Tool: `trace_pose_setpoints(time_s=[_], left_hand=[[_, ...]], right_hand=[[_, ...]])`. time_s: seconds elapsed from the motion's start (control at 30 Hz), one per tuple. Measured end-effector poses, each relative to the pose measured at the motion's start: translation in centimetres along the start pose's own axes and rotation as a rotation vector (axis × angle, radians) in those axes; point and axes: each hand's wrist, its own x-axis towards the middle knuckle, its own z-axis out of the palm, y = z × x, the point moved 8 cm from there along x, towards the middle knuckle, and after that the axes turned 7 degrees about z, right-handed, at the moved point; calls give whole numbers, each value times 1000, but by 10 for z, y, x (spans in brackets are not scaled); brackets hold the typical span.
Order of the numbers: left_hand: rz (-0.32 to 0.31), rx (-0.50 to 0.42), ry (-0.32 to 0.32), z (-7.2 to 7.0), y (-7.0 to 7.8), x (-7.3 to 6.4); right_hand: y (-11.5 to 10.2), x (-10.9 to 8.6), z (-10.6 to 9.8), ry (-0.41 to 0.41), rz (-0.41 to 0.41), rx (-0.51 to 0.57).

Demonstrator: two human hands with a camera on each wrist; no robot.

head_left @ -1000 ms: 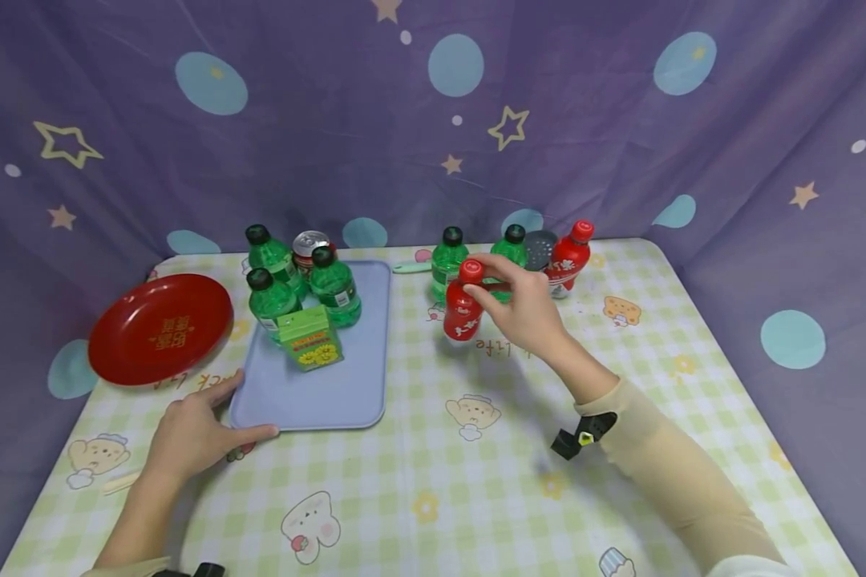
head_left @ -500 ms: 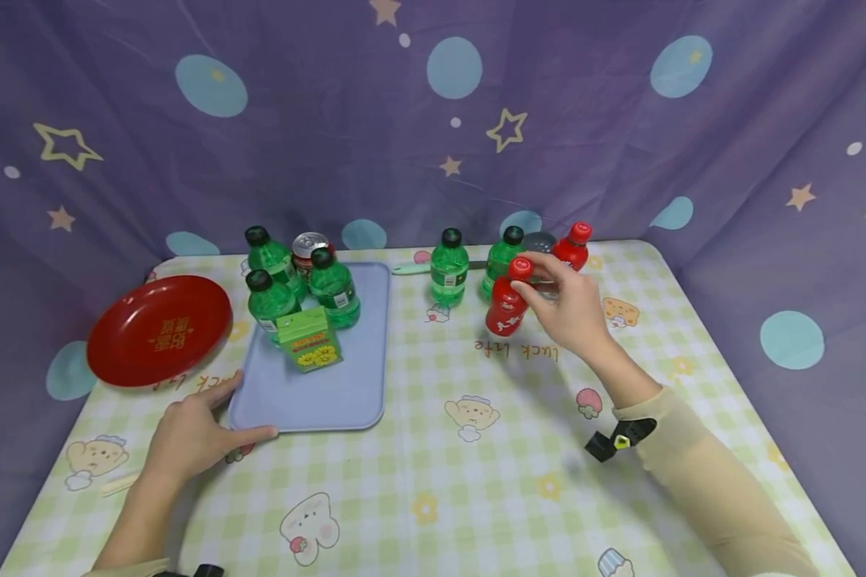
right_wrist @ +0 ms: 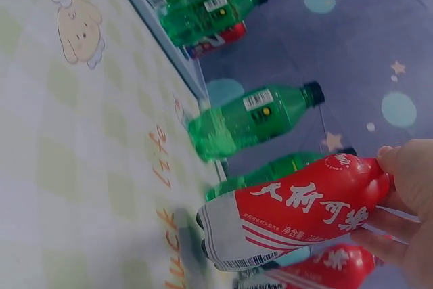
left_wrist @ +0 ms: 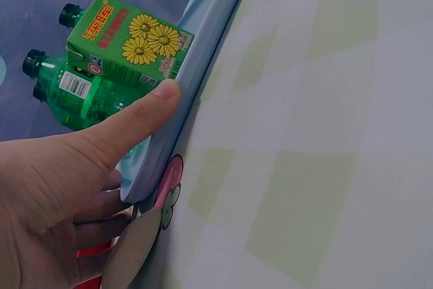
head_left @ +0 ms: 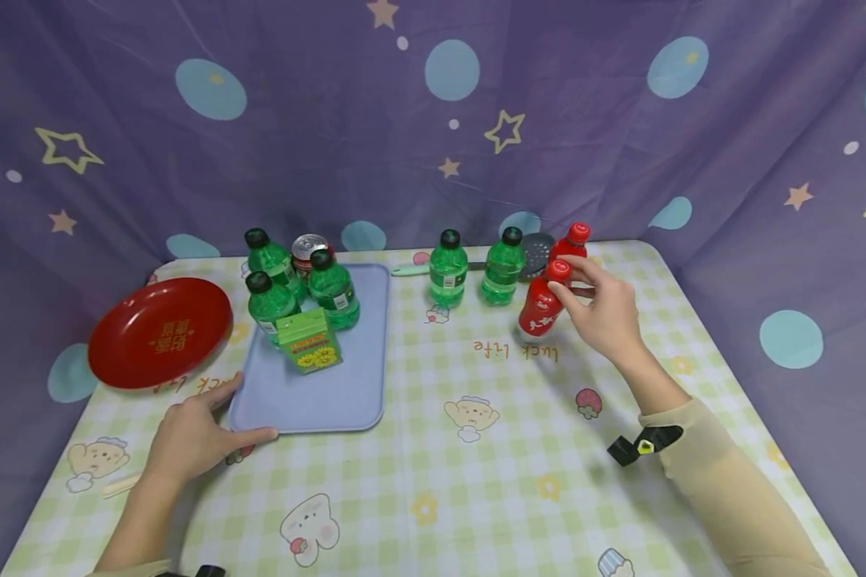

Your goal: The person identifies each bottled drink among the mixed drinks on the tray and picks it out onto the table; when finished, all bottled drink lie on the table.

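Observation:
My right hand (head_left: pixel 606 308) grips a red-labelled cola bottle (right_wrist: pixel 291 211) round its neck, just below the red cap. The bottle leans, its base low over the cloth; whether it touches is unclear. Behind it stands a second red cola bottle (head_left: pixel 568 244), partly hidden by the hand. At left, my left hand (head_left: pixel 191 437) holds the near left corner of a blue tray (head_left: pixel 310 409), thumb on the front rim and fingers at the left side. On the tray a green drink carton (head_left: pixel 309 343) leans against green bottles (head_left: pixel 334 292); a soda can (head_left: pixel 310 252) is behind them.
Two green bottles (head_left: pixel 448 268) stand upright right of the tray. Behind them lies a slotted spatula (head_left: pixel 536 255) with a pale green handle (head_left: pixel 410 270). A red plate (head_left: pixel 159 332) lies left of the tray. A purple curtain (head_left: pixel 375 144) hangs behind the table.
My right hand has carried the red cola bottle to the right, past the two green bottles, close to the other red bottle. The left hand and the tray have stayed put.

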Motion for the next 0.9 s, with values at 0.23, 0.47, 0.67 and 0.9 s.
trace_pose_setpoints(time_s=[0.23,0.47,0.67,0.9], left_hand=[[-1,-8,-2,1,-1,0],[0,-2,-3,2,-1,0],[5,-7,4,1,-1,0],[-3,-10,-5,1,-1,0]], right_hand=[[18,0,-15,55,36,-15],[35,6,-30,85,110,-56],[47,13,-42,119,146,-97],[61,22,-55,177,206,-114]])
